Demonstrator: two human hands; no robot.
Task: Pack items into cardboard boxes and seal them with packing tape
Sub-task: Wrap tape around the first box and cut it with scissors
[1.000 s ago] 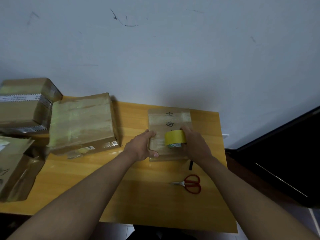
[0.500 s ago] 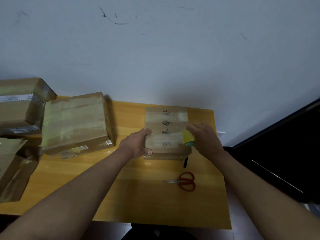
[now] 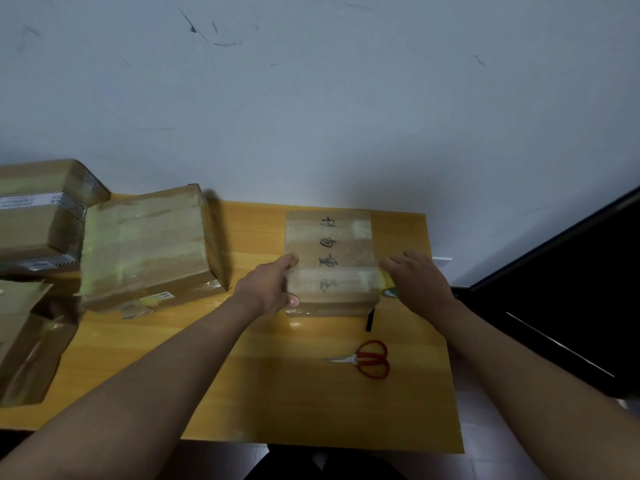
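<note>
A small flat cardboard box (image 3: 329, 244) with black handwriting and tape strips on top lies on the wooden table (image 3: 277, 393). My left hand (image 3: 273, 289) grips the box's left edge, thumb at the near corner. At the box's right side my right hand (image 3: 419, 282) holds a yellow roll of packing tape (image 3: 389, 287), mostly hidden under the hand. A fresh strip of tape crosses the box top between my hands.
Red-handled scissors (image 3: 369, 359) lie on the table near the front right. A short black stick (image 3: 370, 319) lies by the box's near right corner. Several taped cardboard boxes (image 3: 145, 244) crowd the table's left side. A dark cabinet (image 3: 571, 306) stands to the right.
My right hand has drawn the tape roll from the top of the box across to its right edge, laying tape over the lid. The left hand has stayed on the left edge.
</note>
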